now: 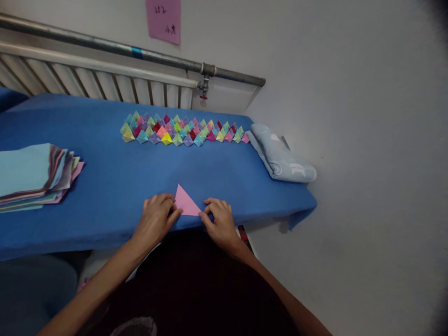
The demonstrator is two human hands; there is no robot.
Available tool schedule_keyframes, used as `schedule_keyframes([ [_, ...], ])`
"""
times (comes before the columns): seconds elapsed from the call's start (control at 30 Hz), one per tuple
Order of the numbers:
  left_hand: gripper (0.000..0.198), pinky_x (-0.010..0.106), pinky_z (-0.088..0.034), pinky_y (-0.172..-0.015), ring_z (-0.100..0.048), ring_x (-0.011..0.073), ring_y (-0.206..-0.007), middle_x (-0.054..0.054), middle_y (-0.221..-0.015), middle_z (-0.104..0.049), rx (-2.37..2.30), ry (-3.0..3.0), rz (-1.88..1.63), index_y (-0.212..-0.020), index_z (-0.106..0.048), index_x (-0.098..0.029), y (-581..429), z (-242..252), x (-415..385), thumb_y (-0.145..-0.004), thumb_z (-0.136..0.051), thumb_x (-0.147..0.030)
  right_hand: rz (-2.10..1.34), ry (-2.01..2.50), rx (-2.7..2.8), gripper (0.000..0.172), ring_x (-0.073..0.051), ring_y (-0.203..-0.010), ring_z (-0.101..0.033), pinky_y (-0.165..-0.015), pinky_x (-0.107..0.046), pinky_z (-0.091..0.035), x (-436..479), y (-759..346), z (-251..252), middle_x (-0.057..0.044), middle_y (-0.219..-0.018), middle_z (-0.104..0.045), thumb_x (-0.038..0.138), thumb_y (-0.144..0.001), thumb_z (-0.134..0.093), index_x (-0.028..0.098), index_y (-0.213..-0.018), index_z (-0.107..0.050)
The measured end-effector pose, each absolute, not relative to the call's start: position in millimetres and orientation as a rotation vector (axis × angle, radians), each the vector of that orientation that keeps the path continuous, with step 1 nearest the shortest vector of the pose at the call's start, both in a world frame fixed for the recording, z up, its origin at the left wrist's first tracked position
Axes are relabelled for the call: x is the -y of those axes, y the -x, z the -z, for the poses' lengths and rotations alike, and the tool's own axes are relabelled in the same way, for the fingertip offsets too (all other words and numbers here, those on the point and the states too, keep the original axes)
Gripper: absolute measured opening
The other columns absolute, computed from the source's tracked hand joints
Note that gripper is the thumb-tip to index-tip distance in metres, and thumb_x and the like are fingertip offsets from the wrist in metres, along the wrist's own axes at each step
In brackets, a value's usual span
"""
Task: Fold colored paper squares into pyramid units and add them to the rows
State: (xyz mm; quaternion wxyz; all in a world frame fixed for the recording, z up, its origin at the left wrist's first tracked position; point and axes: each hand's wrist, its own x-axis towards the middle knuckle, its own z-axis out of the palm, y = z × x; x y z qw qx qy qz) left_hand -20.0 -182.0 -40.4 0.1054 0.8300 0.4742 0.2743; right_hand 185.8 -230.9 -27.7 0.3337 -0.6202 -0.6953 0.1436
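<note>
Two bare hands work at the near edge of a blue table (105, 186). The left hand (156, 215) and right hand (219, 219), both loosely curled, press fingertips on the lower corners of a flat pink triangle (185, 203) lying between them, not gripping it. A paper stack (31, 175) sits far left. Beyond, rows of folded shapes (182, 129) cross the table, a folded cloth (282, 158) at their right end. Behind are a radiator (87, 81) and a pink note (164, 18) on the wall
</note>
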Motion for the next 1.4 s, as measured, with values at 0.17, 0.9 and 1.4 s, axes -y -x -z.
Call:
schedule_keyframes([
  [0.17, 0.019, 0.039, -0.041, -0.080, -0.057, 0.0246, -0.092, 0.009, -0.105, -0.067, -1.426, -2.509, -0.861, -0.090, -0.067, -0.020, 23, 44, 182, -0.093, -0.055, -0.034, -0.360, 1.612, 1.858, 0.009, -0.023, -0.107, -0.055, -0.091, -0.040, -0.036, 231, -188, 30, -0.006, -0.111, -0.066, 0.019, -0.089, -0.058, 0.023, -0.088, -0.066],
  [0.9, 0.022, 0.042, -0.040, -0.089, -0.061, 0.0244, -0.100, 0.011, -0.113, -0.070, -1.006, -2.778, -0.867, -0.111, -0.064, -0.017, 26, 40, 196, -0.094, -0.057, -0.029, -0.153, 1.275, 2.364, 0.016, -0.019, -0.082, -0.054, -0.076, -0.035, -0.035, 230, -202, 26, -0.005, -0.093, -0.070, 0.014, -0.091, -0.056, 0.019, -0.100, -0.069],
  [1.4, 0.037, 0.023, -0.036, -0.035, -0.049, 0.0111, -0.040, -0.001, -0.063, -0.062, -1.453, -1.252, -0.505, -0.076, -0.058, -0.018, 28, 1, 189, -0.084, -0.053, -0.054, -0.055, 1.191, 2.191, 0.022, -0.020, -0.083, -0.055, -0.076, -0.034, -0.046, 227, -197, 23, -0.010, -0.091, -0.067, 0.015, -0.095, -0.046, 0.016, -0.102, -0.067],
])
